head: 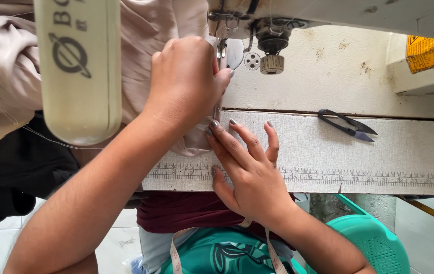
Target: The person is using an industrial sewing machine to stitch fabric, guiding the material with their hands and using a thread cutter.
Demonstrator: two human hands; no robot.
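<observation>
Fingers of left hand (186,83) apparently pinching soft beige fabric (3,61), right hand (250,170) flat, splayed, holding nothing.

Sewing desk surroundings, seen from above.
Black thread snips (348,125) lie on the pale desk (405,152); a teal plastic stool (377,241) stands below.
</observation>
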